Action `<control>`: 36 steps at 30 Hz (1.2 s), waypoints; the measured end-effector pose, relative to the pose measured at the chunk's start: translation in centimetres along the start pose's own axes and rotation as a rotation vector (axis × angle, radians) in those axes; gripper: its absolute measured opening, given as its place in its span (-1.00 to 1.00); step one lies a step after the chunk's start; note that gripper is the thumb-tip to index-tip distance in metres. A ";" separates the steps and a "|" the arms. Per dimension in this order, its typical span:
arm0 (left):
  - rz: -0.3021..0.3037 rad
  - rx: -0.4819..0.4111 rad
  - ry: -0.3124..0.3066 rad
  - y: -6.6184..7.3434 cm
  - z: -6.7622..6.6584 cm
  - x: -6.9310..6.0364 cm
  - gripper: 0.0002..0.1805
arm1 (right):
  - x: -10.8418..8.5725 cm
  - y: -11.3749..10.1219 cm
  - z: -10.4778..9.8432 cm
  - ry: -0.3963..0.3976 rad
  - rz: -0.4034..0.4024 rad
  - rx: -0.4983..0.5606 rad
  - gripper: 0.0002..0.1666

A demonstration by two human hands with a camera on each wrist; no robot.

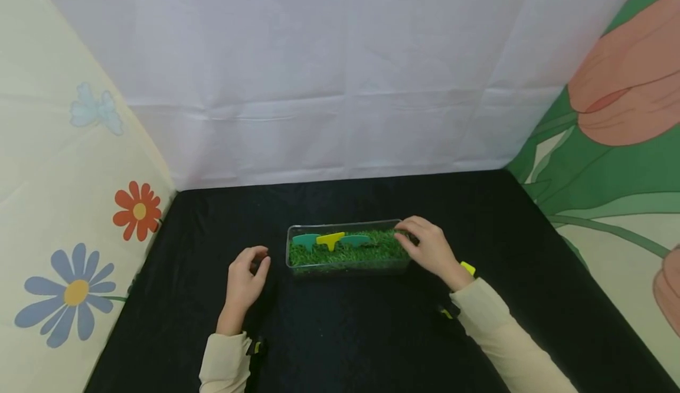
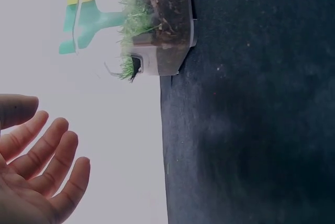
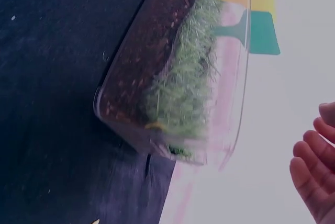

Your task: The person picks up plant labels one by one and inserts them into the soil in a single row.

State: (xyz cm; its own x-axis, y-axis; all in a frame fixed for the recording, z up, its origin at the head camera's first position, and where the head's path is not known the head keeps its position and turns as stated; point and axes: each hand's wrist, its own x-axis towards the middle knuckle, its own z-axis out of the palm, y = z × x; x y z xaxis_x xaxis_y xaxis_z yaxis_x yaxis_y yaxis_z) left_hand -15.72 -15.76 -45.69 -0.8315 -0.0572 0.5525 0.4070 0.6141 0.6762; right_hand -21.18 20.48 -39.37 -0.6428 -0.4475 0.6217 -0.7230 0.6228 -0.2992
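Observation:
A clear plastic planter box [image 1: 350, 268] of soil and green grass [image 1: 382, 242] stands on the black cloth. Three T-shaped plant labels rise from the grass: a green one [image 1: 306, 241], a yellow one [image 1: 331, 239] and another green one [image 1: 355, 240]. My left hand [image 1: 247, 278] hovers left of the box, fingers loosely bent, holding nothing. At the box's right end is my right hand [image 1: 427, 244], fingers relaxed; the right wrist view shows those fingers [image 3: 314, 156] apart from the wall with nothing between them. Dark soil [image 3: 149, 51] shows through the side.
Black cloth [image 1: 329, 334] covers the table. A white sheet [image 1: 340, 86] hangs behind it. Flower-printed panels stand at the left [image 1: 53, 174] and right [image 1: 627, 174]. Each wrist carries a strapped camera, the right one with a yellow piece [image 1: 467, 268].

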 end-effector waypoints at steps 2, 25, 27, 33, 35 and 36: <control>0.003 0.003 0.005 0.0 -0.2 0.0 -0.83 | -0.3 0.2 -0.3 0.012 0.005 -0.006 -0.80; 0.003 0.026 0.020 -0.1 -0.5 -0.1 -0.83 | -4.7 3.3 -5.0 0.067 0.136 -0.171 -0.79; -0.001 0.026 0.019 -0.1 -0.5 -0.1 -0.83 | -5.1 3.5 -5.4 0.065 0.148 -0.185 -0.79; -0.016 0.025 0.011 -0.1 -0.4 0.0 -0.83 | -6.3 4.0 -6.2 0.045 0.188 -0.225 -0.80; -0.023 0.025 0.009 -0.1 -0.4 0.0 -0.83 | -6.7 4.1 -6.4 0.023 0.226 -0.244 -0.82; -0.026 0.025 0.008 0.0 -0.4 0.0 -0.83 | -6.9 4.2 -6.5 0.008 0.250 -0.255 -0.83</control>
State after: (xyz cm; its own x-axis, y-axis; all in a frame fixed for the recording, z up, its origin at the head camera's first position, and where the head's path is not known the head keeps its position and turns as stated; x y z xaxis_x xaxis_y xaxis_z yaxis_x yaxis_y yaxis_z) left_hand -15.58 -16.09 -45.53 -0.8386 -0.0796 0.5390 0.3759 0.6315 0.6782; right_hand -18.14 30.35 -40.18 -0.7889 -0.2567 0.5584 -0.4568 0.8527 -0.2534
